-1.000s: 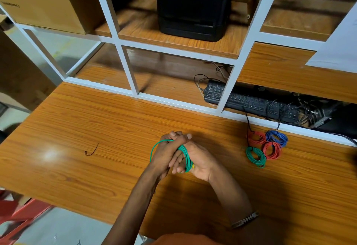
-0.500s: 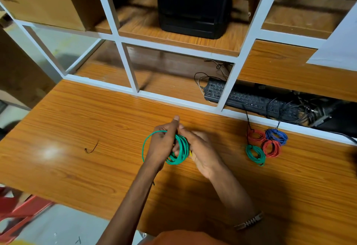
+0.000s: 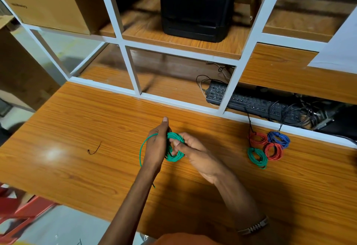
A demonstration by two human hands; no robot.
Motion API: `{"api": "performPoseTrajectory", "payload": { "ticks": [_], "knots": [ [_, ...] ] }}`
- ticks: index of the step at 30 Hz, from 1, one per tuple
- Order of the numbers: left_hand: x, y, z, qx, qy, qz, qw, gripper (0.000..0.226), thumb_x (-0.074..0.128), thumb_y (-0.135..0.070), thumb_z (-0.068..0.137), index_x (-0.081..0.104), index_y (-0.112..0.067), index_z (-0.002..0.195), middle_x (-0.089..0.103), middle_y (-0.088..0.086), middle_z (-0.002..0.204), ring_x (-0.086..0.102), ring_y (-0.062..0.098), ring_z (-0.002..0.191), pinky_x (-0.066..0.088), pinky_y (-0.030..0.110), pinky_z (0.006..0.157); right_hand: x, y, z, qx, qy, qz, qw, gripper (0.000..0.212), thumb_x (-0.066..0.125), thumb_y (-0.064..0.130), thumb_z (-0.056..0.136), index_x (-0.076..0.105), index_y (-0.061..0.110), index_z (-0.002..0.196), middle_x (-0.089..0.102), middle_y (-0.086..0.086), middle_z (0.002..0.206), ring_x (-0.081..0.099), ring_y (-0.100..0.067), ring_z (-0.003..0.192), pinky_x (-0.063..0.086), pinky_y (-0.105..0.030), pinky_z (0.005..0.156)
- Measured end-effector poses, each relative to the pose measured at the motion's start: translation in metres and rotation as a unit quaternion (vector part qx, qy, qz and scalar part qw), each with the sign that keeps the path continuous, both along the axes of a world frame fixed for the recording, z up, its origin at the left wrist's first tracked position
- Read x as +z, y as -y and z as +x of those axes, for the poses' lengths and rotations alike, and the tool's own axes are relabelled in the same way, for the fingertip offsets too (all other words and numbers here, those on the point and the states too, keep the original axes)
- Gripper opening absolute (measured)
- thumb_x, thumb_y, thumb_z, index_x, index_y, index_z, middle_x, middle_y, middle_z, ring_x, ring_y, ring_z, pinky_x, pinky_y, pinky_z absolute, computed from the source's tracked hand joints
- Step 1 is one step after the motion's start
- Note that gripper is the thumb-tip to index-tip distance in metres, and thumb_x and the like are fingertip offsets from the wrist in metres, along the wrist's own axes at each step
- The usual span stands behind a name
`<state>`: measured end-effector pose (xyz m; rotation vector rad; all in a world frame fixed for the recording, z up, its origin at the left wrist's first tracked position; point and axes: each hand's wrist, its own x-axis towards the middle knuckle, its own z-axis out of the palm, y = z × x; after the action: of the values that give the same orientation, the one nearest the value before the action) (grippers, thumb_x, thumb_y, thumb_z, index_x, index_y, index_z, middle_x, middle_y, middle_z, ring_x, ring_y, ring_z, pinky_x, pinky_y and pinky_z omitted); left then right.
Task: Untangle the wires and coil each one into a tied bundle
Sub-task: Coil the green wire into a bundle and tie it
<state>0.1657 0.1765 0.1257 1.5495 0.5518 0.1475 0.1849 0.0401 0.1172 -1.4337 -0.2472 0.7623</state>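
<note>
A green wire coil [image 3: 174,157] sits between both hands above the middle of the wooden table [image 3: 77,129]. My left hand [image 3: 156,144] grips its left side, thumb pointing up, and a loose green strand arcs out to the left and runs down under the wrist. My right hand [image 3: 195,152] pinches the coil's right side with its fingertips. At the right lie finished bundles: a red one [image 3: 257,138], a blue one [image 3: 279,138], a second red one [image 3: 273,151] and a green one [image 3: 257,157].
A short black wire scrap [image 3: 94,148] lies on the table at the left. A white-framed shelf [image 3: 133,75] stands behind the table, holding a black keyboard [image 3: 251,103] with tangled cables, a black box [image 3: 197,7] and a cardboard box [image 3: 48,1]. The near table edge runs along the bottom.
The hands were clasped tight over the coil; they have since parted, so the coil now shows between them. The loose green strand at the left has grown longer.
</note>
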Motion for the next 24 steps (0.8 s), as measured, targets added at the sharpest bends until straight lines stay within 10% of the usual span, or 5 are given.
{"api": "performPoseTrajectory", "payload": {
  "ticks": [6,12,17,24],
  "knots": [
    [0.001,0.001,-0.01,-0.216,-0.184,-0.075,0.956,0.056,0.036,-0.062,0.105,0.072,-0.02,0.106,0.073,0.002,0.097,0.066,0.012,0.083,0.054,0.025,0.074,-0.01,0.017,0.031,-0.186,-0.007,-0.015,0.982,0.012,0.053,0.019,0.107,0.063,0.016,0.111,0.073,0.003,0.098,0.066,-0.015,0.098,0.052,-0.037,0.09],
    [0.01,-0.002,-0.018,-0.139,0.083,0.105,0.981,0.01,0.068,-0.025,0.101,0.077,-0.023,0.106,0.076,0.001,0.093,0.07,0.01,0.076,0.053,0.026,0.061,-0.011,0.044,0.047,-0.182,0.027,-0.081,0.98,0.018,0.052,0.034,0.107,0.062,0.024,0.118,0.072,0.0,0.114,0.067,-0.016,0.11,0.053,-0.034,0.093],
    [-0.001,-0.024,-0.001,-0.165,0.149,0.377,0.899,0.049,0.06,-0.037,0.106,0.048,-0.04,0.153,0.056,-0.006,0.148,0.05,0.01,0.137,0.041,0.027,0.111,-0.009,0.044,0.04,-0.11,0.045,-0.107,0.987,0.017,0.054,0.034,0.106,0.065,0.021,0.111,0.068,0.012,0.09,0.062,-0.012,0.094,0.049,-0.035,0.089],
    [-0.003,-0.023,-0.006,-0.235,0.128,0.215,0.939,0.032,0.063,-0.026,0.105,0.068,-0.035,0.135,0.075,-0.003,0.077,0.068,0.028,0.068,0.057,0.04,0.064,0.006,0.051,0.042,-0.095,-0.122,0.042,0.987,0.02,0.051,0.012,0.104,0.066,0.007,0.117,0.061,-0.005,0.086,0.064,-0.012,0.081,0.052,-0.039,0.087]
  ]
}}
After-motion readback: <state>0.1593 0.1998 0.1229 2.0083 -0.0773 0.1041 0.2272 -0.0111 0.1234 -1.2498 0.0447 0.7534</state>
